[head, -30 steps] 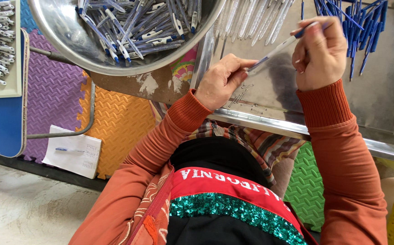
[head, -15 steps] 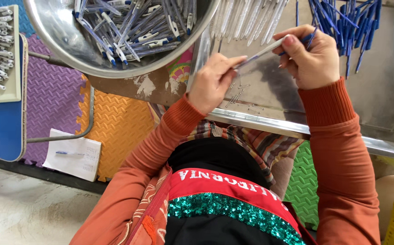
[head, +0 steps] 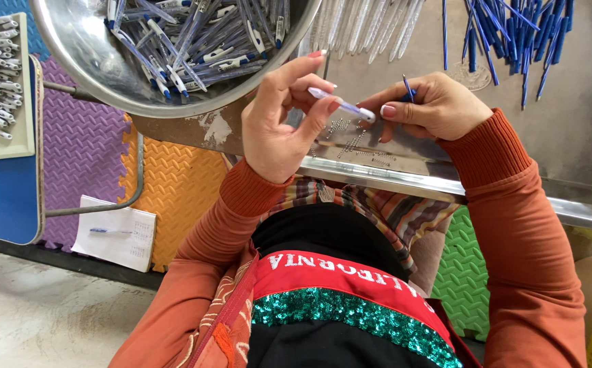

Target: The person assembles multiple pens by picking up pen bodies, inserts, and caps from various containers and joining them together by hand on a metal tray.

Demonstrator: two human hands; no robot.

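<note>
Left hand (head: 279, 129) fingers pinch clear pen barrel (head: 342, 105), long axis pointing right toward right hand (head: 432, 109); right fingers grip blue refill (head: 407, 87), near tray's (head: 582, 136) front edge.

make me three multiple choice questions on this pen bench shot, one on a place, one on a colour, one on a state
1. Where does the round metal bowl of pens sit?
A. left of the hands
B. right of the hands
C. on the floor mats

2. What colour are the loose thin refills on the metal tray?
A. red
B. blue
C. green

3. How is the clear pen held?
A. lying alone on the tray
B. by the right hand only
C. between both hands

Answers:
1. A, the bowl is at upper left, beside the left hand.
2. B, the heap at upper right of the tray is blue.
3. C, the left hand's fingers pinch one end and the right hand meets the other.
</note>
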